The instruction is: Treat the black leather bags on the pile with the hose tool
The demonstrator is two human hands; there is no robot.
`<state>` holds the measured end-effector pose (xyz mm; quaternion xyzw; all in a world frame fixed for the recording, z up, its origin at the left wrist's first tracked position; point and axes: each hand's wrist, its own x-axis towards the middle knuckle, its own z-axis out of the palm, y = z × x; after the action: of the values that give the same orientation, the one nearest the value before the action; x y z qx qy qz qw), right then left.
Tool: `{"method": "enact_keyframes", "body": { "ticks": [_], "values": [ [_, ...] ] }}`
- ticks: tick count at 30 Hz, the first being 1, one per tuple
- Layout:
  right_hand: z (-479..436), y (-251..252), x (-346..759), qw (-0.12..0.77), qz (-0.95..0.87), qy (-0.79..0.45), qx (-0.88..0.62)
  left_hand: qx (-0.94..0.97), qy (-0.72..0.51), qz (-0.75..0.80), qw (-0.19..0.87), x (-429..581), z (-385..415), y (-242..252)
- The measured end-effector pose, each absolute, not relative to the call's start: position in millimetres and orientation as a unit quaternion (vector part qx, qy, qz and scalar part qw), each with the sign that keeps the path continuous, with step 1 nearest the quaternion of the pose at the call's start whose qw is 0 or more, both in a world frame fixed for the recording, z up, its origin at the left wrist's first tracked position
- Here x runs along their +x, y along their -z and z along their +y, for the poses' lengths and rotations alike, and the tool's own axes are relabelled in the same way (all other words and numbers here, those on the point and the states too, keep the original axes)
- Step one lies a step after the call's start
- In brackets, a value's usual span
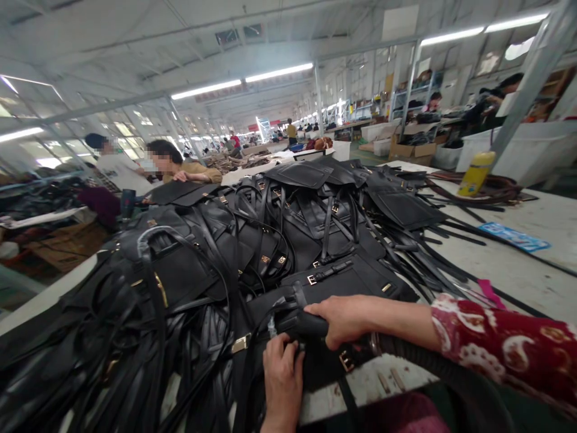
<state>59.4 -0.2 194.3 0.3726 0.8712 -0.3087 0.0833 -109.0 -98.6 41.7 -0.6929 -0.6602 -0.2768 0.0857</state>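
Observation:
A black handbag [356,279] with gold buckles lies in front of me at the near edge of the heap. My right hand [345,319] comes in from the right, its fingers wrapped round a dark rolled part of a bag, apparently the handle. Close beside it, my left hand [283,367] has its fingers curled at the same bag, next to a bit of clear plastic wrap [271,326]. Both hands' fingertips are partly hidden. A gold clasp [241,343] shows just left of my left hand. Several more black bags [184,264] with long straps are piled around.
The pale table [541,276] carries a yellow canister [476,173], a blue-and-white card [514,236] and coiled brown straps [509,191]. Loose black straps spread over its right side. Across the heap, a co-worker's hand [181,175] rests on a black bag. White bins [527,150] stand behind.

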Motion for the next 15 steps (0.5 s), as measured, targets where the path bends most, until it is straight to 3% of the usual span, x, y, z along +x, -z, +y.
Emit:
{"method": "enact_keyframes", "body": {
  "ticks": [5, 11, 15],
  "values": [
    [-23.6, -180.3, 49.1, 0.046, 0.878, 0.277, 0.387, -0.683, 0.321, -0.65, 0.089, -107.1, -102.3, -34.2],
    [-45.6, -153.0, 79.0, -0.115, 0.795, 0.348, 0.483, -0.676, 0.337, -0.652, 0.067, -111.3, -101.4, -32.4],
    [-49.2, -152.7, 97.1, -0.106, 0.762, 0.401, 0.497, -0.671, 0.348, -0.65, 0.074, -110.8, -103.6, -33.7]
  ]
}}
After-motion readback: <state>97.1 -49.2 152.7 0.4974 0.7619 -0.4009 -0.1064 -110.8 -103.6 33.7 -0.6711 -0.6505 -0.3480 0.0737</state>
